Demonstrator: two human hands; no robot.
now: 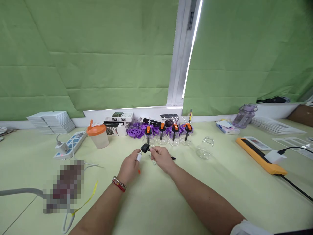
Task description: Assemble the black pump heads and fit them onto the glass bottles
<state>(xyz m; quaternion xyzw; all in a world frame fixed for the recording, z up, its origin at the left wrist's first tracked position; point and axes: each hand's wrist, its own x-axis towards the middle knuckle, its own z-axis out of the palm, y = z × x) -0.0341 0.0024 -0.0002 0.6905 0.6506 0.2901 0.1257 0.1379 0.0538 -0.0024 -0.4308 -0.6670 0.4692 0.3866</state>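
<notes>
Near the middle of the table, my left hand (129, 165) is closed around a small white cylindrical piece (139, 157) with a thin metal rod at its upper end. That rod meets a black domed cap (145, 148). My right hand (161, 158) pinches the thin black stem on the cap's right side. Just behind stand several clear jars (173, 141) with black-and-orange tops and metal rods. A bare clear jar (204, 149) stands to the right. Beneath my hands lie a thin metal piece (152, 160), a small orange part (139, 171) and a black part (173, 158).
Purple plastic parts (135, 132) and printed boxes (118, 130) line the back. Leftward are an orange-lidded cup (98, 135), a power strip (77, 143) and stacked white boxes (51, 121). Rightward are an orange power strip (259, 156) and a purple bottle (245, 116).
</notes>
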